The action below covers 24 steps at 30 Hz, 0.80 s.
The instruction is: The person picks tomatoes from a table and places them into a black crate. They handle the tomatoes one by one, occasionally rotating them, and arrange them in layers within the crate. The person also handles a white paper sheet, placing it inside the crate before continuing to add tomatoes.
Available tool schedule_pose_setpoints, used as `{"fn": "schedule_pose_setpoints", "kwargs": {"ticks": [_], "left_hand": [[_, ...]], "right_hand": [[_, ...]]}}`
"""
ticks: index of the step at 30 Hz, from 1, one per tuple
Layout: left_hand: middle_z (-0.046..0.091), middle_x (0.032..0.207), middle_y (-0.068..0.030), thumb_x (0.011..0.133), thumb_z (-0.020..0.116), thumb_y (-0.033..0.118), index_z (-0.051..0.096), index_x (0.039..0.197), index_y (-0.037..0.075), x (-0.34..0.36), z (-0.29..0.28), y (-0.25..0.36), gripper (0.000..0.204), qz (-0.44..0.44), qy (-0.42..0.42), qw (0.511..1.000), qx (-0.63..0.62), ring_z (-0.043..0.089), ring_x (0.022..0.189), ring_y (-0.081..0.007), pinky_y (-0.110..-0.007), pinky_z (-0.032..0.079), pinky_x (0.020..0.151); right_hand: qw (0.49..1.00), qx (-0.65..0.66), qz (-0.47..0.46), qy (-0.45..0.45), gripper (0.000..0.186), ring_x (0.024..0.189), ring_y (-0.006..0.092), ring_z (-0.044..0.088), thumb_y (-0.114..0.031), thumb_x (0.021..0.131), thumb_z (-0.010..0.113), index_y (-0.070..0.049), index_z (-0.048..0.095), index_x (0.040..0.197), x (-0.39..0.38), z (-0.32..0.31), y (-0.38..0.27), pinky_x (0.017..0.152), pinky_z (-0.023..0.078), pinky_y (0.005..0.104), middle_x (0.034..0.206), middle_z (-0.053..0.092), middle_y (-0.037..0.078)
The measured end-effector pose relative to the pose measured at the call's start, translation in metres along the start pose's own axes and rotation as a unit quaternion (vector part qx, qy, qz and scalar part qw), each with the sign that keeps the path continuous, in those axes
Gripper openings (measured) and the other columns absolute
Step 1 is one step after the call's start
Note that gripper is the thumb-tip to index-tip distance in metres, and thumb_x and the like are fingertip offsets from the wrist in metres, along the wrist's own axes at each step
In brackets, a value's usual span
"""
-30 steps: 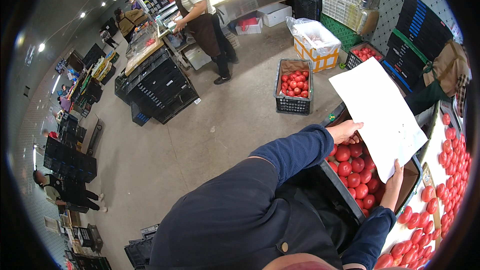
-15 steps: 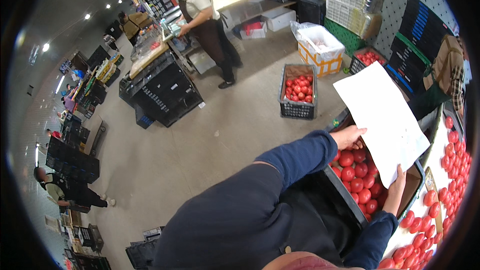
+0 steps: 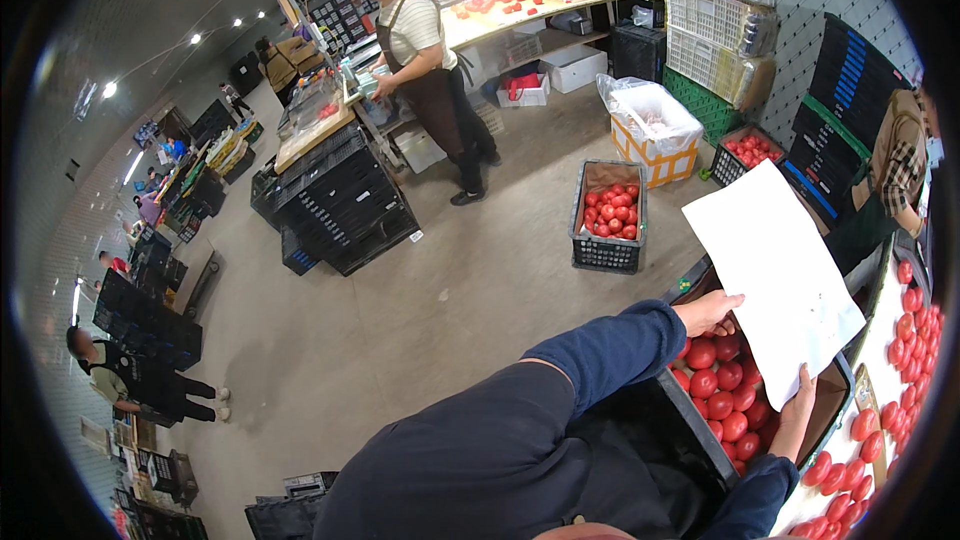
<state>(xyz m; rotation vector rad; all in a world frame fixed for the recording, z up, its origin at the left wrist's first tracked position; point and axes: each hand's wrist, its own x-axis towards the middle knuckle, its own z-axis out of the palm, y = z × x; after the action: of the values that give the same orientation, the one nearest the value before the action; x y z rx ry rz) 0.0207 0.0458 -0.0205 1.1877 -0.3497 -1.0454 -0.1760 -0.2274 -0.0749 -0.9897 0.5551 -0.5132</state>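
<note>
A large white sheet of paper (image 3: 775,270) is held up over a black crate (image 3: 708,437) filled with red tomatoes (image 3: 727,402). My left hand (image 3: 711,314) pinches the sheet at its left edge. Low on the sheet's near edge, my right hand (image 3: 797,418) has its thumb on the front, and the rest of its fingers are hidden behind the paper. Brown lining (image 3: 832,380) shows inside the crate's right side. The paper covers the far part of the crate.
Tomatoes lie on a white table (image 3: 800,505) to the right, where another person (image 3: 900,155) stands. A second tomato crate (image 3: 609,215) sits on the floor ahead, near a white foam box (image 3: 655,120). A person in an apron (image 3: 425,70) stands beside stacked black crates (image 3: 345,195).
The whole view has shifted, so the surroundings sit slightly lower and further right. Both hands keep their hold on the paper, which stays over the crate.
</note>
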Motion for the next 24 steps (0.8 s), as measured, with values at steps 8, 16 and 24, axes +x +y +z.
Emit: {"fn": "schedule_pose_setpoints", "kwargs": {"ticks": [8,16,24], "left_hand": [[0.063,0.098,-0.0022,0.102,0.043,0.039,0.059,0.118,0.008,-0.001,0.000,0.002,0.038,0.002,0.009,1.000,-0.013,0.057,0.063,-0.0112,-0.026,0.048,0.057],[0.066,0.096,-0.0045,0.103,0.040,0.035,0.057,0.119,0.006,0.009,-0.005,-0.004,0.037,-0.002,0.002,1.000,-0.021,0.054,0.059,-0.0123,-0.027,0.045,0.051],[0.064,0.087,-0.0022,0.103,0.041,0.036,0.059,0.109,0.008,0.000,0.002,0.004,0.035,0.001,0.017,1.000,-0.024,0.057,0.060,-0.0095,-0.024,0.045,0.051]], "right_hand": [[1.000,0.017,0.011,-0.008,0.054,0.121,0.0268,0.054,-0.013,0.095,0.060,-0.001,0.039,0.143,0.003,-0.003,0.000,0.101,0.044,0.0376,0.134,0.054,0.012],[1.000,0.006,0.001,0.008,0.054,0.120,0.0271,0.054,-0.012,0.094,0.060,-0.001,0.039,0.143,0.000,0.006,-0.005,0.101,0.044,0.0379,0.133,0.054,0.012],[1.000,0.011,0.004,-0.005,0.052,0.118,0.0259,0.056,-0.014,0.095,0.060,-0.003,0.041,0.143,0.000,0.006,-0.005,0.099,0.048,0.0368,0.133,0.055,0.011]]}}
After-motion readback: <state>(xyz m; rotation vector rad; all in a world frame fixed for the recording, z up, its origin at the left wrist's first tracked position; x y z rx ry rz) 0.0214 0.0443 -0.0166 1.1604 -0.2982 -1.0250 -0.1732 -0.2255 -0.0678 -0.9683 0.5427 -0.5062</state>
